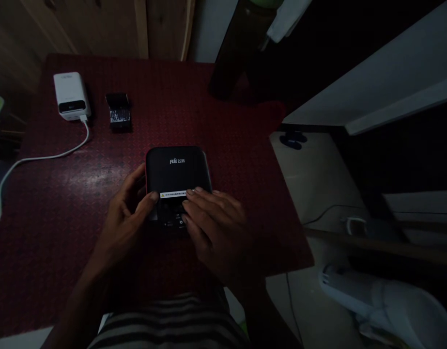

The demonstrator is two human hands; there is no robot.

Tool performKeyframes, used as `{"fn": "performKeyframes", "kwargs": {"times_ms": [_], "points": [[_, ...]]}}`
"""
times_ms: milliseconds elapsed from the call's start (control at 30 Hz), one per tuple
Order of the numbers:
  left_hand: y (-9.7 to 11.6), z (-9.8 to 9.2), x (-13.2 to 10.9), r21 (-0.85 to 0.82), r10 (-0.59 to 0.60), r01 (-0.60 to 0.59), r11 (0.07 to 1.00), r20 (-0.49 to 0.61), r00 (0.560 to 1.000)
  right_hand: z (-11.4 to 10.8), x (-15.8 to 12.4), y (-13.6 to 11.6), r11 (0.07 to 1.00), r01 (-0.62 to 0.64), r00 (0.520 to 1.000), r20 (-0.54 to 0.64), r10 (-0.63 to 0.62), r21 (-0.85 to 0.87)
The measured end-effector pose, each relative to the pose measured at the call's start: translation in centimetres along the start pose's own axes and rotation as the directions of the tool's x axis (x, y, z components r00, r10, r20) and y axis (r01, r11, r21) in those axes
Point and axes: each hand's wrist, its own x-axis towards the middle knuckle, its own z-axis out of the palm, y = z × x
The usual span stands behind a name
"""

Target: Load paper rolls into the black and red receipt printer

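Observation:
A black, rounded-square device (177,169) marked FEIE lies on the dark red tabletop; it looks like a small receipt printer. Across its top runs a white label strip with a yellow warning sign, and small buttons show below that. My left hand (127,213) grips the device's left side, thumb on the upper edge and fingers along the flank. Over the front right part rests my right hand (218,220), its fingers stretched out and close together on the surface. What lies beneath those fingers is hidden.
On the red table (245,194), a white power bank (69,94) with a plugged-in white cable (56,156) lies at the back left. Beside it is a small black case (119,112), opened up. A tall dark bottle (241,48) stands at the back. Slippers (293,139) lie on the floor.

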Motion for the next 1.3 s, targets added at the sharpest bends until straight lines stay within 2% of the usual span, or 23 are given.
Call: {"fn": "performKeyframes", "kwargs": {"times_ms": [167, 333, 433, 567, 700, 867, 967, 1300], "points": [[-0.4, -0.2, -0.6, -0.049, -0.043, 0.041, 0.998, -0.038, 0.998, 0.2, -0.7, 0.1, 0.999, -0.016, 0.998, -0.053, 0.018, 0.039], [-0.6, -0.6, -2.2, -0.100, -0.052, 0.050, 0.994, -0.017, 0.999, 0.2, -2.7, 0.3, 0.994, -0.094, 0.964, -0.243, 0.107, 0.062], [-0.5, -0.6, -2.5, -0.062, -0.068, 0.066, 0.996, -0.032, 0.997, 0.3, -3.7, 0.5, 0.988, -0.150, 0.939, -0.308, 0.157, 0.046], [-0.1, -0.4, -2.6, -0.016, -0.065, 0.064, 0.998, -0.032, 0.997, 0.4, -4.4, 0.5, 0.986, -0.157, 0.937, -0.309, 0.164, 0.048], [0.4, -0.1, -2.9, -0.050, -0.107, 0.105, 0.993, -0.039, 0.994, 0.8, -4.6, 0.7, 0.984, -0.164, 0.935, -0.307, 0.178, 0.072], [0.8, 0.2, -3.1, -0.077, -0.163, 0.159, 0.984, -0.046, 0.986, 1.0, -4.3, 1.3, 0.976, -0.185, 0.909, -0.357, 0.213, 0.111], [0.6, 0.3, -2.9, -0.086, -0.158, 0.154, 0.984, -0.045, 0.986, 1.0, -4.0, 1.6, 0.973, -0.195, 0.896, -0.381, 0.227, 0.121], [0.2, 0.6, -2.8, -0.046, -0.119, 0.116, 0.992, -0.075, 0.990, 1.1, -4.0, 1.3, 0.981, -0.157, 0.923, -0.336, 0.186, 0.113]]}}
